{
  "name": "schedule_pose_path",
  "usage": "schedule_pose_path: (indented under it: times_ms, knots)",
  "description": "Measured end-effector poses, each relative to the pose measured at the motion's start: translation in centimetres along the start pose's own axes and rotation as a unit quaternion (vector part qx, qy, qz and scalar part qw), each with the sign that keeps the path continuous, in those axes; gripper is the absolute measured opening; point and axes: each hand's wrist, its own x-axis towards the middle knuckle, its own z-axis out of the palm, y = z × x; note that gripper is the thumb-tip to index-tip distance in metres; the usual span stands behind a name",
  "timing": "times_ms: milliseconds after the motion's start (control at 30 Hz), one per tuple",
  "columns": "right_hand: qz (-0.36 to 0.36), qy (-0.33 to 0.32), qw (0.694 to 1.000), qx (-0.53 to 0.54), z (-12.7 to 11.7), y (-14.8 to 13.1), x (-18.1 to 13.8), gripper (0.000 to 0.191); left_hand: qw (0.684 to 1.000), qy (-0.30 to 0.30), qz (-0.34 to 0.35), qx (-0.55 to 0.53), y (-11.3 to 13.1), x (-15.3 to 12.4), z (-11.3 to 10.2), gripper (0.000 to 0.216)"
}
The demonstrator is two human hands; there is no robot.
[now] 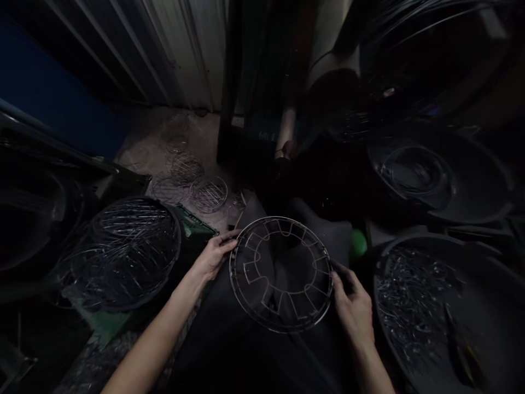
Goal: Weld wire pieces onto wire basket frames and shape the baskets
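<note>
I hold a round wire frame (281,273), a ring with an inner ring and bent wire spokes, flat over my dark-clothed lap. My left hand (214,255) pinches its left rim with fingers closed. My right hand (353,311) grips the lower right rim, fingers curled. The light is dim.
A stack of round wire grids (123,251) lies in a tub at my left. More wire grids (208,192) lie on the floor ahead. A dark basin (484,306) at my right holds several small metal pieces. Another basin (471,186) sits behind it. A green object (358,244) shows beside my lap.
</note>
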Motion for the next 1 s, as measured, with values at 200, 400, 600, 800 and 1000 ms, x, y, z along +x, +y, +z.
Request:
schedule_pose_path:
  times_ms: [200,400,600,800,1000]
  knots:
    - [-0.024,-0.052,0.998,-0.037,-0.8,-0.5,1.6,0.043,0.999,0.02,-0.023,-0.031,0.0,0.4,0.4,0.027]
    - [-0.127,-0.069,0.989,-0.01,-0.9,-3.7,6.4,0.043,0.998,-0.024,0.0,-0.066,0.4,-0.9,1.1,0.04]
    - [-0.139,-0.303,0.942,0.042,-2.4,-8.7,8.9,0.044,0.998,-0.029,0.014,-0.044,1.3,-2.1,2.1,0.042]
    - [-0.12,-0.366,0.923,0.014,-4.5,-9.8,8.5,0.041,0.999,-0.037,0.016,-0.025,1.4,-2.9,2.2,0.039]
    - [-0.071,-0.376,0.923,0.047,-5.2,-9.7,8.0,0.041,0.998,-0.052,0.007,-0.025,1.2,-3.8,2.1,0.037]
